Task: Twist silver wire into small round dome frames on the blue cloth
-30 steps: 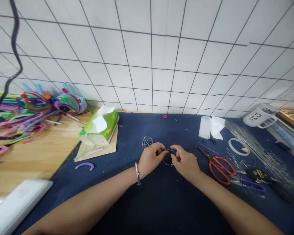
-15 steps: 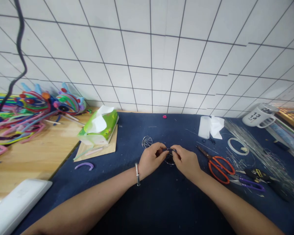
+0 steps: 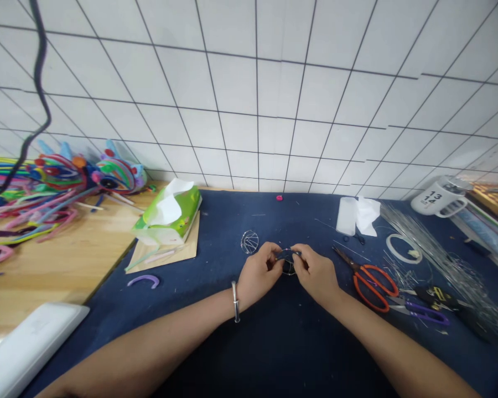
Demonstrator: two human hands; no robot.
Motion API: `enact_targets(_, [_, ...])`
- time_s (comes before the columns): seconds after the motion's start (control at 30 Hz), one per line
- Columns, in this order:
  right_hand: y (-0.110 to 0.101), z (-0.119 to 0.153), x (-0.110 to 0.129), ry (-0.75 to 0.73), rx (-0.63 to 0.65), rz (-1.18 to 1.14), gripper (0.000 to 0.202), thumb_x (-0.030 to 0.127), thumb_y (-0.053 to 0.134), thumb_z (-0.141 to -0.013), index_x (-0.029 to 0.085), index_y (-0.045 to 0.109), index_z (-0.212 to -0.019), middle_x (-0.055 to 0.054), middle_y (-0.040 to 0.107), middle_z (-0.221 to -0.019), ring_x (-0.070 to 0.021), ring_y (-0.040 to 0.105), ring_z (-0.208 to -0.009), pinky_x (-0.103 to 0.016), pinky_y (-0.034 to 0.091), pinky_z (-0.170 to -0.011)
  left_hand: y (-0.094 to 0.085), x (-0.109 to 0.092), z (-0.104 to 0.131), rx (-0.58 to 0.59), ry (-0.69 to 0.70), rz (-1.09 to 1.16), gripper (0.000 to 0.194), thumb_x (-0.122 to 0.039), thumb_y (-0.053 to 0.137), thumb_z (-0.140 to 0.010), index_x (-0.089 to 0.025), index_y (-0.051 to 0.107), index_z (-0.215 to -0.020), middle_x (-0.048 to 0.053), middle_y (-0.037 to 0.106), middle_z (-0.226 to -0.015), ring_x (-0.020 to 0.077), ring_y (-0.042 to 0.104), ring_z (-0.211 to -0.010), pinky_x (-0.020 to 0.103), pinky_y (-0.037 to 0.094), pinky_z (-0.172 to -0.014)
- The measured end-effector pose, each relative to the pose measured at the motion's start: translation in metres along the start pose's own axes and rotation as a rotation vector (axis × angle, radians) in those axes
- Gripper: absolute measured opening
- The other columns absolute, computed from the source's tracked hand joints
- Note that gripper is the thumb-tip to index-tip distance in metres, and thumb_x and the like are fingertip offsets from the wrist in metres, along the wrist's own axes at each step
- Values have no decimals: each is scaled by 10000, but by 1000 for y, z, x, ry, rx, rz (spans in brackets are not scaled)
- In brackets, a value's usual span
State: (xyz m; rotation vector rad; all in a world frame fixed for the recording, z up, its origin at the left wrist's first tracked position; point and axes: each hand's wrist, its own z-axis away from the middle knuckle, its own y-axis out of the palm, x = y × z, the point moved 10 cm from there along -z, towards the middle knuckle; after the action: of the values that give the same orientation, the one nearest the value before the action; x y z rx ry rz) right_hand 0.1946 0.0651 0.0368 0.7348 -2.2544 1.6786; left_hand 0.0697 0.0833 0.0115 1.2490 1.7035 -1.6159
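Observation:
Between my two hands is a small round wire frame [image 3: 289, 270], partly covered by my fingers. My left hand [image 3: 260, 272], with a silver bangle at the wrist, pinches its left side between thumb and fingertips. On the opposite side my right hand [image 3: 316, 276] is closed on the frame in the same way. Just beyond my left hand, a second wire ring crossed by several thin wires [image 3: 249, 242] lies on the dark blue cloth [image 3: 249, 342]. How the wires join under my fingertips cannot be made out.
Orange-handled scissors [image 3: 373, 284], purple-handled scissors [image 3: 425, 312], a white ring-shaped roll [image 3: 398, 255] and a wire bundle [image 3: 431, 249] lie right. A mug [image 3: 434, 196] stands behind them. Left are a tissue pack [image 3: 170, 213], a purple curved piece [image 3: 144, 281] and colourful fuzzy stems [image 3: 37, 213].
My fingers have shifted slightly on the wire frame, which looks tilted a little differently. The second ring on the cloth shows more fully now beside my left hand.

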Motion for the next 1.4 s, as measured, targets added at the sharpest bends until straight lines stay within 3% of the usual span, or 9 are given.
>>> enact_targets(0.5, [1,-1,-2,-1,34,56,250,220,403,-824,216,533,-1038,2,634,-753,-121,581,-625,-208,353,-544,-2,4,-4,15,13,-122,207,-145,478,-723,-200,499,-921,-68,464,-555,70,447,-476,182,327,-489])
enact_targets(0.93, [9,-3,-2,-20,130,75,303,214,442,-800,220,492,-1099,8,633,-791,-119,575,-628,-219,369,-591,-3,9,-7,26,-11,-23,168,-194,503,-747,-189,490,-914,-70,474,-558,67,444,-481,183,342,-497])
enact_targets(1.17, [5,-2,4,-57,80,42,242,222,411,-827,212,539,-1032,-12,643,-829,-126,588,-679,-223,383,-625,-2,10,-9,41,-12,47,157,-258,498,-780,-185,488,-919,-58,494,-583,74,456,-507,191,359,-515])
enact_targets(1.4, [0,-1,-5,23,11,-12,220,224,409,-826,225,545,-998,-3,637,-798,-121,579,-637,-208,374,-565,11,8,-1,108,-34,-17,246,-267,522,-761,-203,458,-990,-56,520,-613,87,490,-526,203,367,-531])
